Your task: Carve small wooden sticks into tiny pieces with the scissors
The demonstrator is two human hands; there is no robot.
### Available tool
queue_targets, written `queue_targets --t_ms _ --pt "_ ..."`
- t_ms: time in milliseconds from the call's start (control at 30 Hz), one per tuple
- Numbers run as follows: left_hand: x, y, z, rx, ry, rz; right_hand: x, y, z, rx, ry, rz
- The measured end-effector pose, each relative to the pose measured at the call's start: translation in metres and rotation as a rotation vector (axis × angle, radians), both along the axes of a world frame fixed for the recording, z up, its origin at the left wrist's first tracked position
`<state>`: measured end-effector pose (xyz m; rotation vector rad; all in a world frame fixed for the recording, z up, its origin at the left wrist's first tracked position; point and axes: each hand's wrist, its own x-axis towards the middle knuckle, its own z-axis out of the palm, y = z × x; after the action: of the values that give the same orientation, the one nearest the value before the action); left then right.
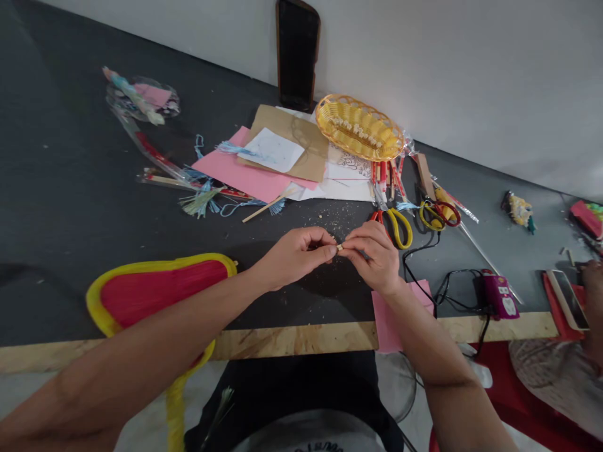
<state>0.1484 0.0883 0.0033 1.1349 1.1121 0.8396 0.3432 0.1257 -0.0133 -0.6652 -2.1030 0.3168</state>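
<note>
My left hand [304, 256] and my right hand [374, 254] meet over the dark table [292, 301]. Both pinch one small pale wooden-looking piece [340, 248] between thumb and fingertips; most of it is hidden by the fingers. Pale crumbs [330, 216] lie scattered on the table just beyond my hands. Right beside my right hand are scissors with yellow and red handles [402, 229]. A pink paper [386, 317] sits under my right forearm at the table edge. Beneath my left forearm is a red panel with a fuzzy yellow border [160, 289].
A yellow woven basket [325, 119] with small pale bits stands near the wall, by a leaning phone [298, 56]. Papers [226, 164], blue tassels [202, 201] and red-wrapped sticks [385, 179] lie ahead. On the right are a purple box with cables [500, 296] and another person's hand [592, 285].
</note>
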Motion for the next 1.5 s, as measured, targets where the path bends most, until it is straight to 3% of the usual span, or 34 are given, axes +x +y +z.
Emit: queue_targets --t_ms 667,900,1100,1200,1367,1500 --pt "-0.002 0.002 0.0 0.027 0.027 0.004 0.002 0.002 -0.003 -0.033 -0.068 -0.017" --pt "-0.011 0.012 -0.005 0.027 -0.039 0.191 0.005 0.011 -0.017 -0.006 -0.358 -0.066" --pt "-0.011 0.015 -0.012 0.021 -0.091 0.237 0.009 0.014 -0.018 -0.041 -0.412 -0.076" --pt "-0.012 0.015 -0.015 0.008 -0.119 0.247 0.02 0.021 -0.009 -0.037 -0.356 -0.221" --pt "-0.012 0.016 -0.014 -0.008 -0.148 0.249 0.053 0.036 0.0 -0.145 -0.476 -0.675" --pt "-0.009 0.014 -0.011 -0.03 -0.149 0.256 0.062 0.041 -0.01 -0.315 -0.642 -0.734"
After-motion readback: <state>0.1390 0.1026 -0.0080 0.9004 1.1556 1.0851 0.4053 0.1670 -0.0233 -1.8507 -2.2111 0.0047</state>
